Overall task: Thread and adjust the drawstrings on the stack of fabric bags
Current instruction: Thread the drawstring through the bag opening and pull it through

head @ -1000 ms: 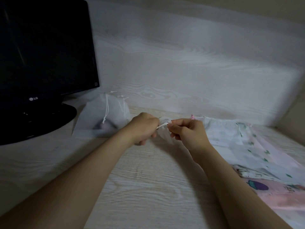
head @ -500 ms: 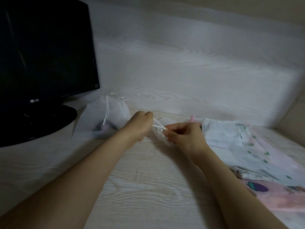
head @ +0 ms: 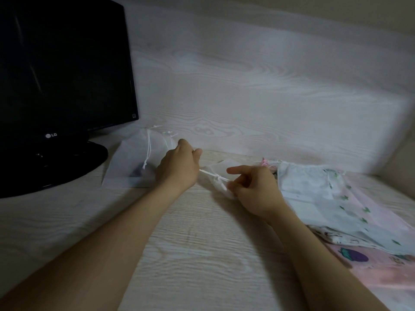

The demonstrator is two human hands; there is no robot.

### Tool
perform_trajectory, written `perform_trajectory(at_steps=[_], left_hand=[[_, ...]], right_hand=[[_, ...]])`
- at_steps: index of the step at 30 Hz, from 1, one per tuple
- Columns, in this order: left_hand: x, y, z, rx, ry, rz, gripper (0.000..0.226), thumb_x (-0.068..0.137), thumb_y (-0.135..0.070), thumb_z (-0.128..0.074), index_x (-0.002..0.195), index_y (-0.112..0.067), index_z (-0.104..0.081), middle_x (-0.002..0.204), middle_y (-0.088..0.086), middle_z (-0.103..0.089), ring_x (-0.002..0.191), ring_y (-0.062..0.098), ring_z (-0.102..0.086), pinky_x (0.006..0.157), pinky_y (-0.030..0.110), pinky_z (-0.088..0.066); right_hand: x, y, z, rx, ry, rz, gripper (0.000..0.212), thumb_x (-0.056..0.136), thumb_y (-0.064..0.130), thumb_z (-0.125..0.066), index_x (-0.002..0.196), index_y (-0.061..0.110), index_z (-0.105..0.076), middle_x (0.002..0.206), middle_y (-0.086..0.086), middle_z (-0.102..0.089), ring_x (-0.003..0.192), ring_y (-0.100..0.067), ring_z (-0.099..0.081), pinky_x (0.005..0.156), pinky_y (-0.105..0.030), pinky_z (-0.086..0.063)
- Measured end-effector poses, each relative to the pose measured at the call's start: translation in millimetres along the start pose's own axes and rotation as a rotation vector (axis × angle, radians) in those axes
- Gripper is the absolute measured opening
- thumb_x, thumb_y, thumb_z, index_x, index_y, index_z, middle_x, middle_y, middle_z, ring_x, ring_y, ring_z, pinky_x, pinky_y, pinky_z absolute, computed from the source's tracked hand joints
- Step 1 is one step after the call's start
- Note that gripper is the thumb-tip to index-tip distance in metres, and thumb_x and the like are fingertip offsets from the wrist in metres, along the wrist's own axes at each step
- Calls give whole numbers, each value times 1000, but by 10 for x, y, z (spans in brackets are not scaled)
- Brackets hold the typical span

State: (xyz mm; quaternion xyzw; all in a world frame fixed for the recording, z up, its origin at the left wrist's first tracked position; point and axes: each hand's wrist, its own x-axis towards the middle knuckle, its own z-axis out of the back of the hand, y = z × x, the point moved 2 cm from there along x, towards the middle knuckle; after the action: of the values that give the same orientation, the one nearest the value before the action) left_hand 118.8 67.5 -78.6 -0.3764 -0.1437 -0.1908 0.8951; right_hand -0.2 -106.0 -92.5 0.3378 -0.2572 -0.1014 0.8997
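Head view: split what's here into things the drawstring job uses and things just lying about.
In use:
left hand, gripping the white drawstring
right hand, pinching it at the small white bag
stack of printed fabric bags, waiting
white pouch by the monitor, cords already in

Lying about:
LG monitor
pale wooden desk, only the work surface

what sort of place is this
Probably a home desk used for handwork: a black LG flat-screen monitor stands on a pale wood-grain desktop, a stack of printed fabric drawstring bags lies at right, and the left hand and right hand hold a thin white drawstring.
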Motion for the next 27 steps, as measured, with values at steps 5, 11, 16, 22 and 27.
perform_trajectory(at_steps=[5,11,16,22,27], left_hand=[[-40,-20,62,-13,-2,45,9,103,-22,-54,111,-19,-51,113,6,-66,105,34,-62,92,48,-54],[-50,-25,93,1,40,71,20,93,-9,-57,103,-27,-57,111,0,-63,100,26,-60,87,41,-52],[-56,-39,111,3,52,106,25,90,-5,-60,96,-29,-64,103,1,-66,95,27,-64,79,36,-50],[-99,-41,102,57,-27,-105,21,91,-10,-55,92,-32,-58,82,-5,-62,78,21,-60,60,31,-40],[-100,-37,1,27,120,-308,31,93,-30,-63,123,-36,-60,84,-13,-59,83,17,-64,67,33,-48]], right_hand=[[1,42,-10,-69,-24,24,41,85,15,-77,124,28,-72,69,10,-73,71,2,-68,71,-10,-50],[-13,94,-24,-150,-84,65,47,82,11,-71,126,26,-70,69,9,-68,72,-5,-66,79,-30,-57],[13,68,-53,-186,-112,84,44,82,10,-71,123,24,-70,68,11,-65,74,-9,-66,80,-35,-57],[33,-11,-17,-276,-103,164,22,94,14,-69,112,21,-78,91,4,-76,79,-11,-67,79,-28,-51],[2,34,26,-126,-228,211,10,106,20,-54,103,28,-59,108,4,-66,47,-15,-66,65,-45,-57]])
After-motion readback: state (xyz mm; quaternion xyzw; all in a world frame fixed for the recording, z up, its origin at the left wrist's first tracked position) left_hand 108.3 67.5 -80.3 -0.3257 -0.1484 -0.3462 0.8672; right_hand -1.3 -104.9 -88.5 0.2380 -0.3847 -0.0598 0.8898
